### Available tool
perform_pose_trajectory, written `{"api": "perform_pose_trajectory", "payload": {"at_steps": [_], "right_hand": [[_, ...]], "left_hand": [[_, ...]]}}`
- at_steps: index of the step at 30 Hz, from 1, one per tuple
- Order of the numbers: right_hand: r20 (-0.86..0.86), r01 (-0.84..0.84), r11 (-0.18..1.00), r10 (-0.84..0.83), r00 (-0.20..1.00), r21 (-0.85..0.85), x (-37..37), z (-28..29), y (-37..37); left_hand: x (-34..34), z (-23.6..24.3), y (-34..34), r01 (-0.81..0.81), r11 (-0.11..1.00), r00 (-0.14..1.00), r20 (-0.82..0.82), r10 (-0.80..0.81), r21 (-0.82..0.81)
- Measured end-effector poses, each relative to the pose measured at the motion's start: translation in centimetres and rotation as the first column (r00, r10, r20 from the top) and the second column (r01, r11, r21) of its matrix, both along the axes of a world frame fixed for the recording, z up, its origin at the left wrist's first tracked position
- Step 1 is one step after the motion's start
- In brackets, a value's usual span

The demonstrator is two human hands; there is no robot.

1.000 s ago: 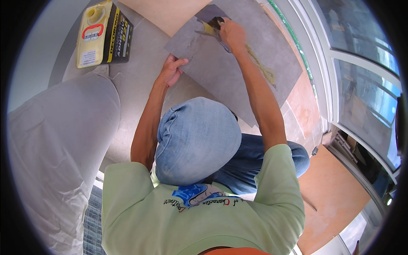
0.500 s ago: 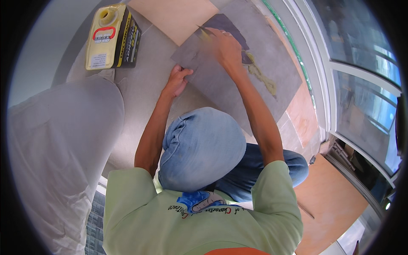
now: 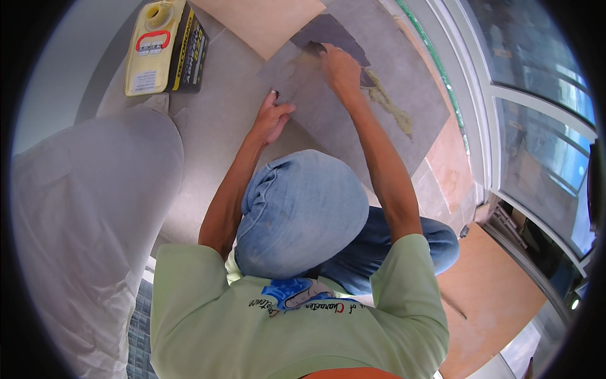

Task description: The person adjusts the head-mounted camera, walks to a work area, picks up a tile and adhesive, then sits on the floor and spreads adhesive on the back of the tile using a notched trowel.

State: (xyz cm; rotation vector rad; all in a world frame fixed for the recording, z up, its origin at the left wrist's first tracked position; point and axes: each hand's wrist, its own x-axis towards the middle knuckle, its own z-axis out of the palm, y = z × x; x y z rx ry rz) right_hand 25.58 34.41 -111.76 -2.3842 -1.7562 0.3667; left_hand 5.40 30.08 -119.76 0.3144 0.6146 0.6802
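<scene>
My left hand (image 3: 271, 120) is closed on the lower-left edge of a grey sheet (image 3: 410, 82), thumb on top. My right hand (image 3: 341, 72) grips a spreading tool (image 3: 315, 49) over the sheet's upper part; the tool is blurred and partly hidden by the fingers. Beneath and around it is an irregular darker grey patch (image 3: 319, 28). A thick streak of yellowish-green paste (image 3: 394, 110) lies on the sheet, right of my right hand. A yellow-and-black metal can (image 3: 148, 66) with a red handle and open spout stands at the upper left.
A plywood board (image 3: 259, 19) lies beyond the sheet, another (image 3: 492, 284) at lower right. A large pale covered object (image 3: 88, 202) fills the left. Glazed framed panels (image 3: 536, 158) line the right. My bent denim knee (image 3: 303, 215) is below my hands.
My right hand with the tool has swept left and down from the sheet's upper edge. The dark patch shows more fully. My left hand keeps hold of the edge; the whole view has shifted slightly.
</scene>
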Motion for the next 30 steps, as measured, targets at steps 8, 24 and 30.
{"api": "perform_pose_trajectory", "payload": {"at_steps": [8, 24, 30], "right_hand": [[-0.095, -0.022, 0.991, 0.035, 0.995, 0.135, -0.9, 1.8, 1.3], [0.057, -0.233, 0.946, 0.226, 0.972, 0.223, -0.4, 2.2, 1.2], [0.022, -0.196, 0.898, 0.204, 0.979, 0.394, 1.6, 1.6, -1.5]], "left_hand": [[0.1, 0.0, -0.1, -0.012, 0.999, 1.0, -0.02, 0.011, -0.033], [0.0, 0.2, 0.1, -0.011, 0.999, 1.0, -0.019, 0.01, -0.038], [0.2, 0.7, -0.4, 0.024, 0.999, 1.0, -0.018, -0.024, -0.027]]}}
